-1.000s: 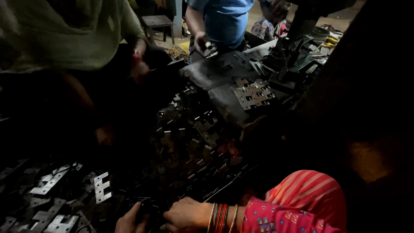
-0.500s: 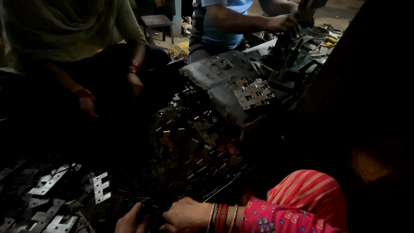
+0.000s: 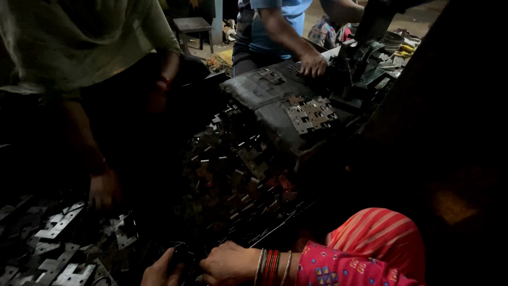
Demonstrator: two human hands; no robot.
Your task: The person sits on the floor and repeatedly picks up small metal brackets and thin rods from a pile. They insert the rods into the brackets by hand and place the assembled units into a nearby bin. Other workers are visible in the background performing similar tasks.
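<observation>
Item: left hand (image 3: 161, 271), lying at the bottom edge of the floor heap, fingers curling around a small dark metal piece (image 3: 182, 255); grip appearing closed, though the dim light is leaving the piece's shape unclear. Item: right hand (image 3: 228, 263), resting just beside the left, fingers bending down onto the same dark piece, wrist carrying red and metal bangles (image 3: 271, 266) and a pink patterned sleeve (image 3: 338, 265). Item: pile of flat stamped metal plates (image 3: 63, 233), spreading across the lower left of the floor, several catching light. Item: second heap of dark plates (image 3: 238, 175), sloping up from the hands toward the centre. Item: a dark block-shaped stand (image 3: 264, 98), sitting beyond that heap, carrying a small cluster of bright notched plates (image 3: 312, 114) near its right edge. Item: press machine (image 3: 365, 53), standing at the upper right. Item: co-worker in a blue shirt, one hand (image 3: 313, 63) resting on the stand beside the press. Item: another co-worker in a pale green top, hand (image 3: 103, 188) reaching down to the left pile.
</observation>
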